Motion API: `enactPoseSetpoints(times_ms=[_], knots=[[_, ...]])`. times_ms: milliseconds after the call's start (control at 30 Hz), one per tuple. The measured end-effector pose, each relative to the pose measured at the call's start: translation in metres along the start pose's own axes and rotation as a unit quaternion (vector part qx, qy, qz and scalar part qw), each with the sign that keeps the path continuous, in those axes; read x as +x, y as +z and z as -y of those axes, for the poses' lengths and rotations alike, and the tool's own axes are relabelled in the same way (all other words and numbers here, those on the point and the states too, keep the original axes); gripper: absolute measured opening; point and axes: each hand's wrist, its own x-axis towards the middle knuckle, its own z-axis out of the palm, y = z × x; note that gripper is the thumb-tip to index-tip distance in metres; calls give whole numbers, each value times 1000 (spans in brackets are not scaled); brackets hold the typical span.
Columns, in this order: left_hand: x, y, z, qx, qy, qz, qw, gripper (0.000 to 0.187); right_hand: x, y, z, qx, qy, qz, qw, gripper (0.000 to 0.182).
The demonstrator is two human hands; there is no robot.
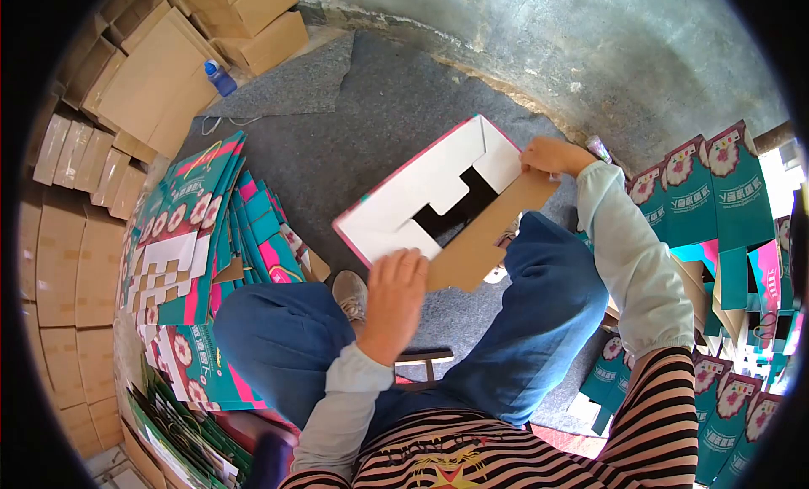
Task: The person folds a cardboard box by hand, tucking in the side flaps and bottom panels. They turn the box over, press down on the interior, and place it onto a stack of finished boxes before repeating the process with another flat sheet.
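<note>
A cardboard box [404, 194] tilts between my knees above the floor, its white inner flaps folded partway in around a dark, notched gap. Along its near side, a plain brown flap [493, 232] stands out toward me. My right hand [556, 156] is closed at the far right corner, pinching the box edge by the brown flap. At the near left corner, my left hand [396, 299] has its fingers bent over the edge; its thumb is hidden. The box's outside shows only as a thin pink rim.
Stacked flat green and pink printed cartons [190, 211] lie at my left. More printed cartons [695, 190] stand on the right. Brown boxes [72, 278] are piled along the left side. A blue bottle [221, 77] stands near a grey mat; a concrete wall [624, 51] rises ahead.
</note>
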Motion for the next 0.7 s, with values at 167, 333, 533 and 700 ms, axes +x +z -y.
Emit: enactPoseSetpoints(times_ms=[167,333,533,700], knots=[[-2,-9,18,-82,-92,-9,992,35,-30,12,-22,278,-66,124,950,36],[10,12,11,-171,-256,-134,942,56,-36,28,-5,25,-160,-40,986,52],[15,21,15,90,-153,-102,979,65,-46,62,40,-210,-354,-318,854,77],[12,27,15,109,-107,16,988,71,-32,80,29,-247,-410,-270,836,83]])
